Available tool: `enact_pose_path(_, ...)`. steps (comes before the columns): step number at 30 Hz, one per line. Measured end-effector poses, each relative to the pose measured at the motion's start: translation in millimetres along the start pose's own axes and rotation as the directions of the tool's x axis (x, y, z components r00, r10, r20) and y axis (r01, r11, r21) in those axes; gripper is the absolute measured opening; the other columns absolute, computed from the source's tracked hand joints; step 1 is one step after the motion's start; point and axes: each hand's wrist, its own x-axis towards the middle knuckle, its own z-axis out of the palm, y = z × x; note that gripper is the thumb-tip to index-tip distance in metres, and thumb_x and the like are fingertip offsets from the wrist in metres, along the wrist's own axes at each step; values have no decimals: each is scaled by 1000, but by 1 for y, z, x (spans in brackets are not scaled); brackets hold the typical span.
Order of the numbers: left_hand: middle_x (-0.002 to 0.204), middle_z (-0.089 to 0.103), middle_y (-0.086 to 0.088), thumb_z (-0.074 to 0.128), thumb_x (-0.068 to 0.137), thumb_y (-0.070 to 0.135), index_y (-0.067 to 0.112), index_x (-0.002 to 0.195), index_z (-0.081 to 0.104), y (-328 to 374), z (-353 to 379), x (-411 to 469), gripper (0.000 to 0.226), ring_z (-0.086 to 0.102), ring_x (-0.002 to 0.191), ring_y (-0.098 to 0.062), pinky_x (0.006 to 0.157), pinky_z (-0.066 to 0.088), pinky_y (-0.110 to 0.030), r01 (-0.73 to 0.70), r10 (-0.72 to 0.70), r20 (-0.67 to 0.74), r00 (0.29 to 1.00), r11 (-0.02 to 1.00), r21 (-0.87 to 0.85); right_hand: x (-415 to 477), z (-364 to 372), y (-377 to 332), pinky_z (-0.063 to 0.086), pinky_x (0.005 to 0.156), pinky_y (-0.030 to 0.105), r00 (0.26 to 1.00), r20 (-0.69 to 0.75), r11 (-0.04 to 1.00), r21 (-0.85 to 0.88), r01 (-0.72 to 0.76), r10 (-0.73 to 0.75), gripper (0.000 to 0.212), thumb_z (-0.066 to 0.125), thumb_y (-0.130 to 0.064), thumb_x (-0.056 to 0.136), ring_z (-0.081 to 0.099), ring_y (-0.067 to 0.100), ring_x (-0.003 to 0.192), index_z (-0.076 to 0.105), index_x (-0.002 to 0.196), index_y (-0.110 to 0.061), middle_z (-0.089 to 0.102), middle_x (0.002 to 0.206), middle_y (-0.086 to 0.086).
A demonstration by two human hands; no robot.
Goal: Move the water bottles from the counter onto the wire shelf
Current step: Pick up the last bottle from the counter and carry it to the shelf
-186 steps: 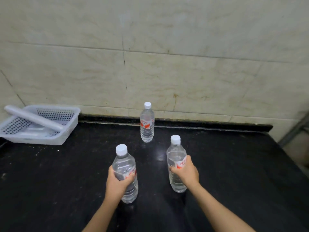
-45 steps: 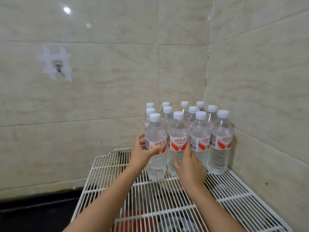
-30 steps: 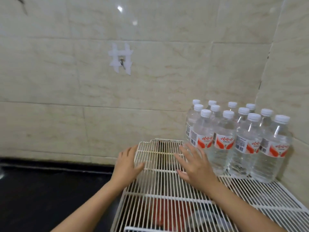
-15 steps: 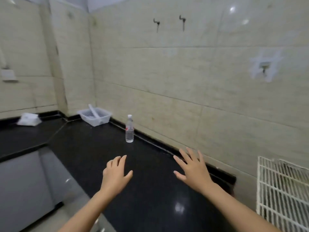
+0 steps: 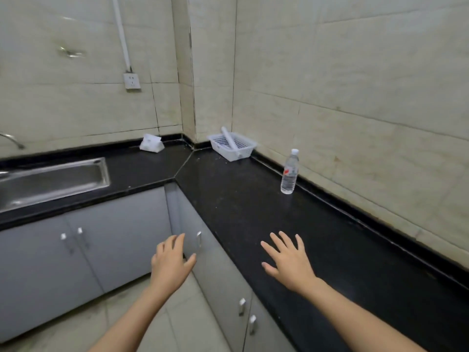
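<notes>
One clear water bottle (image 5: 289,172) with a white cap and a red label stands upright on the black counter (image 5: 253,212), close to the back wall on the right. My left hand (image 5: 171,262) hangs in the air in front of the grey cabinets, fingers straight, holding nothing. My right hand (image 5: 288,260) hovers over the counter's near part with fingers spread, also empty, well short of the bottle. The wire shelf is out of view.
A white plastic basket (image 5: 232,146) with a white tube in it sits in the counter's corner. A white packet (image 5: 151,143) lies further left. A steel sink (image 5: 53,180) is set into the left counter. Grey cabinet doors (image 5: 101,245) and tiled floor lie below.
Both hands let go of the bottles on the wire shelf and came away empty. My view swung left from the shelf to the counter, sink and cabinets.
</notes>
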Motion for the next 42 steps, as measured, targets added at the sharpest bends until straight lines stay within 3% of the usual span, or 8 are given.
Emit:
enact_pose_path(9,151,25,-2,43,91,40,19,143,21,7,17,104,60,20,138,-23,110,25,-37,-76,76,22,997,997,30,110,24,21,56,71,48,996,-45,995,65,-76,79,47,52,-56,59,70,20,93,74,92,-31,74,98,-1)
enact_pose_path(11,151,24,-1,42,91,40,20,143,20,15,17,138,60,18,139,-22,111,24,-37,-105,104,30,994,994,43,139,19,30,54,81,51,991,-80,992,75,-101,107,48,50,-55,68,65,21,106,71,102,-30,71,110,1)
enact_pose_path(13,151,24,0,42,91,40,21,144,20,22,17,176,60,18,140,-21,112,24,-36,-137,134,39,990,988,75,175,20,41,29,108,53,981,-115,971,199,-134,159,49,40,-49,88,37,22,136,49,132,-29,44,144,3)
enact_pose_path(16,151,25,0,42,91,41,21,144,22,30,19,232,60,18,140,-21,111,25,-37,-145,142,36,989,984,100,223,28,58,5,116,44,976,-90,951,260,-169,198,57,33,-49,94,6,18,145,20,145,-28,14,157,0)
enact_pose_path(26,149,29,-1,45,90,38,18,141,27,55,81,364,58,23,136,-24,108,28,-39,-186,180,174,968,982,18,313,37,76,11,115,40,908,-11,823,427,-374,418,57,39,-47,92,14,17,143,28,142,-22,24,153,2)
enact_pose_path(32,148,29,0,44,90,38,18,141,26,91,139,453,57,23,136,-23,108,28,-38,-357,361,335,871,931,-74,369,32,95,27,107,37,751,-10,628,556,-544,660,57,52,-41,88,31,20,135,37,136,-16,40,143,2)
enact_pose_path(37,150,27,2,41,91,39,19,142,25,115,159,529,57,22,137,-19,109,27,-36,-534,535,420,733,835,-132,420,22,104,36,102,40,520,123,309,681,-664,846,58,62,-34,83,41,26,126,41,134,-17,48,135,8)
enact_pose_path(42,147,31,0,44,91,36,16,140,29,132,165,603,55,26,134,-22,107,29,-38,-580,603,405,687,791,-195,456,8,106,37,100,40,298,194,63,733,-677,935,63,69,-23,78,43,31,124,40,133,-9,49,133,16)
